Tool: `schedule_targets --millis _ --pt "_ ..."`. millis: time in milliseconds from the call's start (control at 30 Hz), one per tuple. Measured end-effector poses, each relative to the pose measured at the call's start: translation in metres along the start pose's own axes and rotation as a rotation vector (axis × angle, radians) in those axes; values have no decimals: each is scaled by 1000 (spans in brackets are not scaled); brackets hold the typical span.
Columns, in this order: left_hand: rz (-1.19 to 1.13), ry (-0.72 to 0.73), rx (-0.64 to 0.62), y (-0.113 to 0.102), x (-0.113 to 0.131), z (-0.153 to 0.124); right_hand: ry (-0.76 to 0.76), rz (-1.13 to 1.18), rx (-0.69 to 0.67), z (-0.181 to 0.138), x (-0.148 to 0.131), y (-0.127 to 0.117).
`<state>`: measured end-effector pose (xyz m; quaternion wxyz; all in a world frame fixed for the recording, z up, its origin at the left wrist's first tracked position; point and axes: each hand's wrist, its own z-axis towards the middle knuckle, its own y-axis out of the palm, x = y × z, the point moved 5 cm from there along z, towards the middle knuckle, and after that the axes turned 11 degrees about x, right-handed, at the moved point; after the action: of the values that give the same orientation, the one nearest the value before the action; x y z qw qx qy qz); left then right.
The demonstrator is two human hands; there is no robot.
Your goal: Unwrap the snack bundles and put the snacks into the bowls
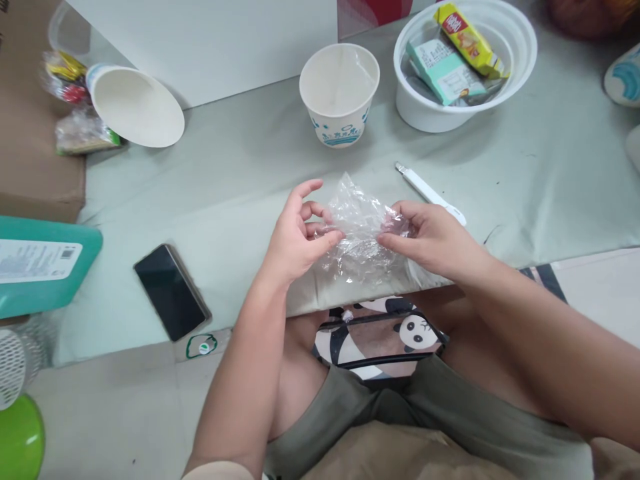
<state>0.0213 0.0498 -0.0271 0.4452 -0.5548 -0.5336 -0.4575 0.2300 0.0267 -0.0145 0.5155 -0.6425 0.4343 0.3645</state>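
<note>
Plastic bag (pixel 361 230) | left hand (pixel 295 237) pinches its left edge | right hand (pixel 430 240) pinches its right edge

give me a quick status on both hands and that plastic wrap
Left hand and right hand both pinching clear plastic wrap. Held above table edge. Nothing in the way.

Open worktop (pixel 240 180) is left between hands and paper cup (pixel 339 93) | right of the hands passage is narrowed by white pen-like tool (pixel 431 194) | far right is blocked by white bowl (pixel 464 63) | left is occupied by phone (pixel 171 291) and tipped cup (pixel 134 105) | green bottle (pixel 43 263) stands at left edge
</note>
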Motion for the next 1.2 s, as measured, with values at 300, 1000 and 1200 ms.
schedule_targets --millis 300,1000,1200 --pt "61 -196 -193 7 -2 -7 49 260 -122 -2 -1 8" --pt "-50 -209 -26 9 -6 -5 -77 197 -9 -2 4 12" --pt "18 -160 -169 9 2 -11 -113 57 -57 -1 -4 8"
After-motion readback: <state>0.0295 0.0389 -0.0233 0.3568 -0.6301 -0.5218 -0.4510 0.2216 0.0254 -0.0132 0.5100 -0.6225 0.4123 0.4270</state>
